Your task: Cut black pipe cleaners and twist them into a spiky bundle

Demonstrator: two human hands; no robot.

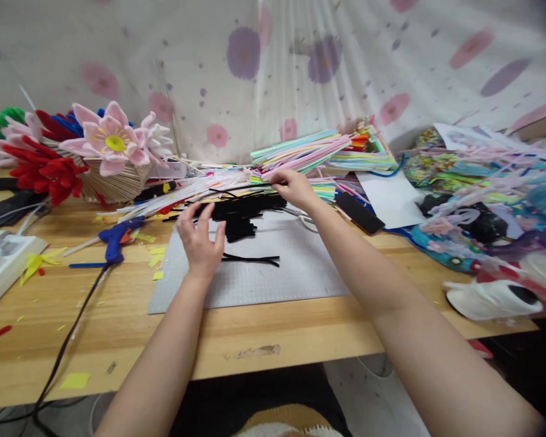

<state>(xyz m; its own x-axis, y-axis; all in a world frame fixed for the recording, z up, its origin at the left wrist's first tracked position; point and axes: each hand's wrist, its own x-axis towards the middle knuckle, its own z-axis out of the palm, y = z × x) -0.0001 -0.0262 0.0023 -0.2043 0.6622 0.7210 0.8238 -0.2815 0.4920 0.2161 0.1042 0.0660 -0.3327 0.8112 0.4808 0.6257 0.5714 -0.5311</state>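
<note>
My left hand [201, 241] hovers spread over the grey mat [300, 273]; my right hand [295, 188] pinches at the black pipe cleaners [243, 212] on the mat's far edge. I judge them light, fuzzy, bendy: grip mid-length. Left of the mat, a woven basket [113, 185] holds crafted flowers [113, 139].

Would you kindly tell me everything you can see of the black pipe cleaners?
The black pipe cleaners are thin fuzzy stems, heaped at the far edge of the grey cutting mat, with some lying apart nearer the person. The open left hand is at the heap's left; the right hand reaches its right edge.
</note>
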